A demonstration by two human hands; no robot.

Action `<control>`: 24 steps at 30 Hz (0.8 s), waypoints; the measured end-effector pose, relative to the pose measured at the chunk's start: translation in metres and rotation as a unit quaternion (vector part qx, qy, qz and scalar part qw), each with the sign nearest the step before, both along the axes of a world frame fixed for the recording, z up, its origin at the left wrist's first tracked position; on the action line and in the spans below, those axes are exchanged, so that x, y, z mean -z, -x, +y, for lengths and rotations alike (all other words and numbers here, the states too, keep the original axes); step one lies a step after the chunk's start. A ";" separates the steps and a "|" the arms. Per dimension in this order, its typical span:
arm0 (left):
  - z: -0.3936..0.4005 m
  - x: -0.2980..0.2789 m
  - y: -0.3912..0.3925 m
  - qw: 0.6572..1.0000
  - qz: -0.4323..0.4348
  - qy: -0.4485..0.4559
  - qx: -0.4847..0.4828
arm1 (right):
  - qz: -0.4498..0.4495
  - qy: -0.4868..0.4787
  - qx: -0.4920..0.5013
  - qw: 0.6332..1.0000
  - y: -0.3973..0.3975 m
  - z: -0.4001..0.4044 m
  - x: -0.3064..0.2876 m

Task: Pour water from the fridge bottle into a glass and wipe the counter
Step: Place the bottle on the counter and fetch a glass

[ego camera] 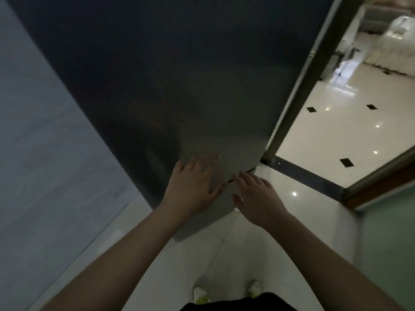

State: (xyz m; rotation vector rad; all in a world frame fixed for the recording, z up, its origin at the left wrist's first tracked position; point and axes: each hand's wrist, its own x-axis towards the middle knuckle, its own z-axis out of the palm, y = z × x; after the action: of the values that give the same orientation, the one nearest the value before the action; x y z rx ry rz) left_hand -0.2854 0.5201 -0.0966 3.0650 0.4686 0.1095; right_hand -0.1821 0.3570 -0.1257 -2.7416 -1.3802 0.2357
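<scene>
While both hands lie flat on the fridge (179, 86), nothing is gripped.
Left hand (193, 182) and right hand (258, 194) press near the door seam (242, 175); straight fingers could slip or be pinched there. Bottle unseen, presumably inside.

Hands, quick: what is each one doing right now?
Left hand: open, flat against the tall dark grey fridge door.
Right hand: open, fingertips at the door's edge, holding nothing.
</scene>
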 end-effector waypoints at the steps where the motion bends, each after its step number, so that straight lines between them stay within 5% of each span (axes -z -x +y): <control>1: -0.008 0.001 -0.005 1.000 0.004 0.000 0.017 | 0.002 0.004 0.017 1.000 0.000 -0.010 0.000; 9: -0.087 0.014 -0.028 0.981 0.113 0.041 0.152 | 0.043 0.023 0.144 0.988 0.006 -0.102 0.002; 24: -0.282 0.033 -0.045 0.947 0.157 0.012 0.278 | 0.066 -0.003 0.339 0.939 0.058 -0.300 0.022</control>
State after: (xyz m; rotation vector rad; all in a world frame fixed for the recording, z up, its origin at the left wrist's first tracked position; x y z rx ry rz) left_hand -0.2405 0.2383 -0.1299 3.0558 -0.3988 -0.4020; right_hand -0.2400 0.0565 -0.1481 -2.9248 -0.3488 0.3529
